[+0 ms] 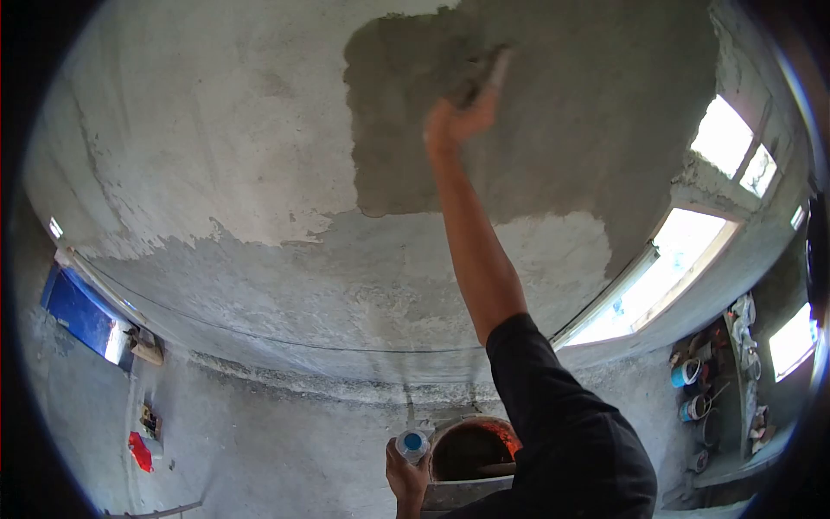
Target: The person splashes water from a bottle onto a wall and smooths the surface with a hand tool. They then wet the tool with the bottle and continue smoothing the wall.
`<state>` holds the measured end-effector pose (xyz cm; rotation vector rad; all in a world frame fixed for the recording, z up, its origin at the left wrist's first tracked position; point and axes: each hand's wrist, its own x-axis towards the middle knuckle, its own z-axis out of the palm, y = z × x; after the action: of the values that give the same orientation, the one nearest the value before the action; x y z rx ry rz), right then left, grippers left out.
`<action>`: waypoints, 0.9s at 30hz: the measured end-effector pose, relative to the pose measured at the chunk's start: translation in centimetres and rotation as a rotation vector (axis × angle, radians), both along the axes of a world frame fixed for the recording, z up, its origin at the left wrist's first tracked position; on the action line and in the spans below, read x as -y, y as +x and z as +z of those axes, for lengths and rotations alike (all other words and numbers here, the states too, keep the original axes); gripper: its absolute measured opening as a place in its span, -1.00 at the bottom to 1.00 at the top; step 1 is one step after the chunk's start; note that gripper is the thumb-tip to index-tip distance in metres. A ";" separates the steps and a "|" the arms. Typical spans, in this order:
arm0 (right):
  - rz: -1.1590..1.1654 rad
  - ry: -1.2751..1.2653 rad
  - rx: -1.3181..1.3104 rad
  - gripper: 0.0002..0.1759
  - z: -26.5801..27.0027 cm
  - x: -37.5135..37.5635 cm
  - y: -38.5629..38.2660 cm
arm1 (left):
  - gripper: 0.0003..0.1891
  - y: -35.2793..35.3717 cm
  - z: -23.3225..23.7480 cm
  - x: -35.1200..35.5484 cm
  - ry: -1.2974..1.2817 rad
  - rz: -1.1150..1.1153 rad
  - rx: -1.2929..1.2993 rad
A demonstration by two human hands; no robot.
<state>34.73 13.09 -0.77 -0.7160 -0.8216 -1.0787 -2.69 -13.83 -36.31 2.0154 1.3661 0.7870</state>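
Note:
My right hand [462,121] is raised high against the wall, closed on a dark trowel [484,78] that is blurred by motion. The trowel is at a dark, wet-looking patch of plaster [393,147] on the paler grey wall [216,112]. Low in the view, my left hand [406,476] is wrapped round a clear bottle with a blue cap [413,443]. Just right of that hand is a round container [471,450] with an orange inside and dark material in it.
Bright window openings [683,233] are on the right. Buckets [687,374] stand at the lower right beside a ledge. A blue door [78,307] and a red object [140,451] are at the left. A thin cable [346,349] runs along the lower wall.

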 end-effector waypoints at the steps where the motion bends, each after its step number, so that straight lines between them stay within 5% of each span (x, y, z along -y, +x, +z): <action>1: 0.183 0.157 -0.117 -0.38 0.7 1.3 -0.9 | -0.36 0.0 -0.1 -0.2 -0.025 -0.016 -0.005; 2: 0.362 0.310 -0.244 -0.40 0.9 2.2 -1.4 | -0.29 -0.4 -0.2 -0.1 -0.055 -0.035 -0.017; 6: 0.355 0.282 -0.202 -0.41 1.5 2.3 0.6 | -0.28 -0.5 -0.4 0.1 -0.058 -0.026 -0.032; 9: 0.159 0.004 0.018 -0.34 2.5 0.6 3.3 | -0.28 -0.5 -0.6 0.0 -0.072 -0.025 -0.041; 11: -0.222 -0.324 -0.038 -0.17 2.9 0.2 3.7 | -0.28 -0.4 -0.4 0.1 -0.073 -0.032 -0.032; 14: -0.470 -0.439 0.163 -0.12 0.1 -1.4 3.9 | -0.28 -0.3 -0.2 0.0 -0.028 -0.046 -0.021; 20: -0.271 -0.917 0.129 -0.14 -6.4 1.9 1.1 | -0.43 -0.1 0.5 0.0 -0.034 -0.016 0.025; 23: -0.216 -0.688 0.059 -0.13 -1.8 4.4 3.6 | -0.29 -0.2 0.1 -0.1 -0.041 -0.052 -0.001; 27: -0.421 -0.520 0.135 -0.03 2.2 5.3 6.9 | -0.42 0.1 0.7 0.2 -0.046 -0.002 0.009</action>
<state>41.68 7.80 1.39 -1.3070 -1.1160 -1.3107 -2.64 -14.01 -35.63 1.9756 1.3644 0.7563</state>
